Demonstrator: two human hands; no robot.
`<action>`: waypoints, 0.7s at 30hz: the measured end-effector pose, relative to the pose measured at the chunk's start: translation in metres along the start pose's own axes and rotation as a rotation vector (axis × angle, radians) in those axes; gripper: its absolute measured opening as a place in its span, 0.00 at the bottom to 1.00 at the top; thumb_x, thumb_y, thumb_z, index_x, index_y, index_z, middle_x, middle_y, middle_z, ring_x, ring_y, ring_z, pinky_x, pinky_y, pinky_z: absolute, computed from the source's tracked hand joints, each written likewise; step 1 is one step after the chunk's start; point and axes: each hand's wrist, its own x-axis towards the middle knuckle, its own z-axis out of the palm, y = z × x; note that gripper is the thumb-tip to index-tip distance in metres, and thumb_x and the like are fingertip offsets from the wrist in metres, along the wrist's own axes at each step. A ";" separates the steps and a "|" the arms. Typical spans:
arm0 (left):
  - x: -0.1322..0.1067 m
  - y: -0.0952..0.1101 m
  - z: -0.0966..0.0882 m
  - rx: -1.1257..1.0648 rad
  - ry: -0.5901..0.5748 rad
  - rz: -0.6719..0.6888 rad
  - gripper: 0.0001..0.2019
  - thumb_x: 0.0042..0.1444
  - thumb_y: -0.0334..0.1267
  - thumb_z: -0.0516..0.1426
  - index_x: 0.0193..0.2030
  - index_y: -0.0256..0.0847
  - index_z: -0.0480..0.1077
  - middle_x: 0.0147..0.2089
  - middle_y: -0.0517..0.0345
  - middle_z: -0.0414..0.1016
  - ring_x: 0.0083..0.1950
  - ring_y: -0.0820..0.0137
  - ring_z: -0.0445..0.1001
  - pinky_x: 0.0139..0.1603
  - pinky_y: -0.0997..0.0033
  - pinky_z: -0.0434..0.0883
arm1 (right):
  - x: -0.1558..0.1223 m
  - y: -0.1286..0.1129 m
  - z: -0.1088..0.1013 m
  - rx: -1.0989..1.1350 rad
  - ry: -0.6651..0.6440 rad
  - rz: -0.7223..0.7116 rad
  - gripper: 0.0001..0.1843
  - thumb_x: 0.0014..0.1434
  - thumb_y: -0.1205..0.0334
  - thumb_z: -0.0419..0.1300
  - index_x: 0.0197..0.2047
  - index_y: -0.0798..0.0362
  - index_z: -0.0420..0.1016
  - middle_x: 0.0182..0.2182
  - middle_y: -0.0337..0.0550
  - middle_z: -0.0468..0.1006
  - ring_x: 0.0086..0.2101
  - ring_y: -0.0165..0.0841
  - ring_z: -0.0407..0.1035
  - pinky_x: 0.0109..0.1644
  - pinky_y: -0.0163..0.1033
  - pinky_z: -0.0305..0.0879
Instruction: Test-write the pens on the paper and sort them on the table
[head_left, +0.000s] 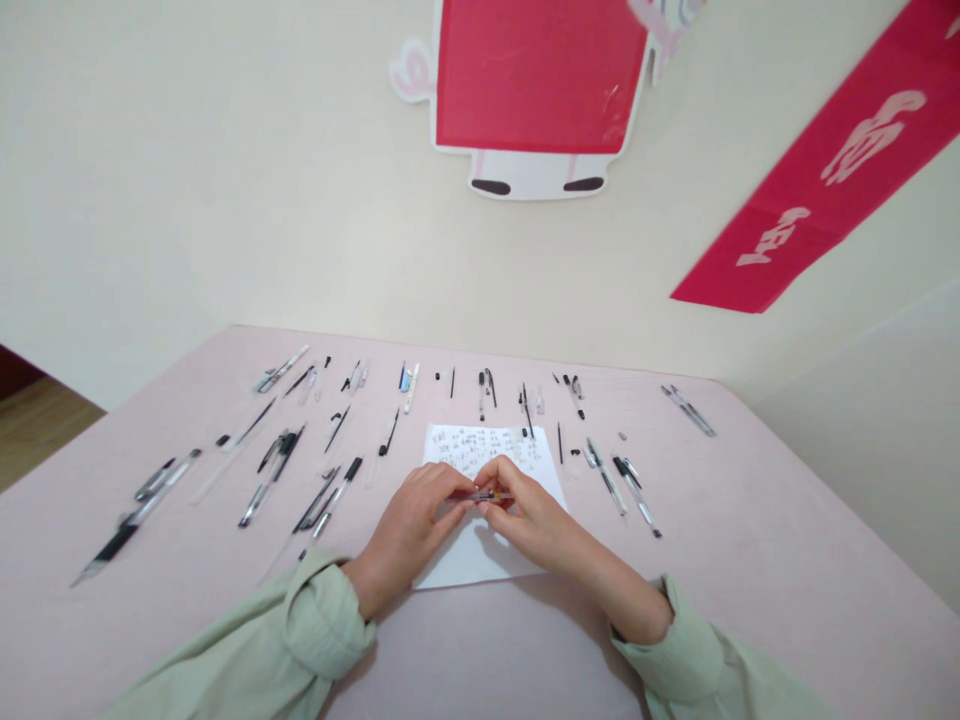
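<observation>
bridging pinched fingers (499, 468), a pen (490, 495)

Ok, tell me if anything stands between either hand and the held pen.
Nothing visible does: the left hand and right hand both pinch the pen directly, over the paper.

The held pen part (493, 495) looks plastic, the sheet (469, 560) smooth matt paper, the sleeves (324, 612) matt cloth.

On the pale wall (300, 200) there is a red panel (540, 80) with white edges, and to its right a slanting red banner (817, 205) with light characters. Below is a pink table (787, 560); at far left, brown floor (34, 425).
</observation>
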 end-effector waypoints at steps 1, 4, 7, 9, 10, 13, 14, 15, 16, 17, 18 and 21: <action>0.000 0.000 0.000 0.005 0.001 -0.002 0.04 0.62 0.37 0.54 0.39 0.44 0.69 0.38 0.57 0.74 0.42 0.65 0.70 0.43 0.65 0.66 | 0.000 0.001 0.000 0.001 0.003 -0.003 0.09 0.57 0.70 0.54 0.42 0.50 0.63 0.36 0.37 0.70 0.35 0.30 0.66 0.38 0.36 0.61; 0.001 -0.003 0.001 0.018 0.007 -0.017 0.03 0.62 0.37 0.54 0.39 0.43 0.69 0.38 0.57 0.73 0.42 0.65 0.70 0.44 0.64 0.65 | 0.001 0.003 -0.001 -0.003 0.015 -0.009 0.09 0.57 0.69 0.54 0.42 0.50 0.63 0.35 0.37 0.69 0.34 0.30 0.66 0.37 0.36 0.61; 0.001 -0.004 0.001 0.018 0.022 -0.039 0.03 0.62 0.37 0.54 0.39 0.43 0.69 0.38 0.57 0.73 0.42 0.65 0.70 0.45 0.63 0.65 | 0.001 0.004 -0.005 -0.006 0.030 -0.002 0.08 0.59 0.65 0.55 0.42 0.50 0.62 0.36 0.37 0.68 0.32 0.29 0.66 0.36 0.36 0.61; 0.002 -0.005 0.001 0.010 0.043 -0.062 0.03 0.62 0.37 0.54 0.39 0.43 0.68 0.38 0.57 0.73 0.42 0.65 0.70 0.45 0.62 0.66 | 0.001 0.003 -0.010 -0.019 0.045 0.000 0.07 0.60 0.62 0.54 0.43 0.50 0.62 0.38 0.39 0.68 0.33 0.29 0.66 0.37 0.36 0.62; 0.002 -0.005 0.000 0.001 0.059 -0.078 0.03 0.61 0.37 0.54 0.39 0.43 0.68 0.38 0.57 0.73 0.42 0.64 0.70 0.45 0.62 0.66 | 0.001 0.003 -0.014 -0.035 0.057 -0.001 0.07 0.61 0.61 0.54 0.43 0.50 0.62 0.38 0.39 0.69 0.33 0.30 0.66 0.38 0.37 0.62; 0.003 -0.006 -0.001 -0.038 0.118 -0.149 0.03 0.61 0.37 0.53 0.38 0.43 0.68 0.39 0.56 0.72 0.43 0.64 0.70 0.45 0.62 0.67 | 0.003 0.005 -0.027 -0.073 0.120 0.009 0.08 0.65 0.57 0.49 0.43 0.50 0.63 0.36 0.39 0.70 0.34 0.30 0.67 0.40 0.38 0.62; 0.003 -0.006 -0.001 -0.051 0.135 -0.173 0.03 0.61 0.37 0.53 0.38 0.43 0.68 0.39 0.55 0.72 0.43 0.64 0.70 0.45 0.63 0.68 | 0.004 0.007 -0.031 -0.074 0.147 0.023 0.09 0.66 0.57 0.47 0.43 0.50 0.63 0.36 0.39 0.71 0.33 0.30 0.67 0.40 0.38 0.62; 0.004 -0.007 -0.001 -0.062 0.149 -0.194 0.03 0.61 0.37 0.53 0.38 0.43 0.68 0.39 0.55 0.72 0.43 0.64 0.70 0.45 0.63 0.68 | 0.005 0.008 -0.035 -0.075 0.171 0.046 0.10 0.66 0.56 0.45 0.42 0.50 0.63 0.35 0.39 0.71 0.31 0.30 0.67 0.39 0.38 0.61; 0.004 -0.008 -0.001 -0.072 0.160 -0.209 0.03 0.61 0.37 0.53 0.38 0.43 0.68 0.39 0.55 0.72 0.43 0.64 0.71 0.45 0.63 0.69 | 0.005 0.009 -0.038 -0.086 0.182 0.075 0.11 0.67 0.57 0.44 0.40 0.50 0.63 0.34 0.38 0.72 0.30 0.30 0.66 0.38 0.38 0.61; 0.004 -0.008 -0.001 -0.079 0.166 -0.217 0.03 0.61 0.37 0.53 0.38 0.43 0.68 0.39 0.55 0.72 0.43 0.64 0.71 0.45 0.62 0.69 | 0.005 0.010 -0.039 -0.114 0.176 0.104 0.10 0.66 0.58 0.44 0.39 0.50 0.64 0.33 0.38 0.73 0.29 0.29 0.66 0.37 0.38 0.60; 0.004 -0.009 -0.001 -0.084 0.173 -0.221 0.03 0.60 0.37 0.53 0.38 0.43 0.68 0.39 0.55 0.72 0.43 0.64 0.71 0.45 0.62 0.69 | 0.004 0.010 -0.039 -0.158 0.156 0.124 0.09 0.65 0.59 0.46 0.37 0.51 0.64 0.32 0.38 0.73 0.29 0.30 0.65 0.36 0.37 0.59; 0.004 -0.010 0.000 -0.091 0.183 -0.221 0.03 0.60 0.35 0.53 0.39 0.42 0.68 0.39 0.55 0.72 0.43 0.64 0.71 0.46 0.61 0.70 | 0.000 0.007 -0.030 -0.342 0.047 0.134 0.04 0.60 0.61 0.54 0.34 0.50 0.65 0.29 0.37 0.71 0.30 0.31 0.65 0.34 0.36 0.56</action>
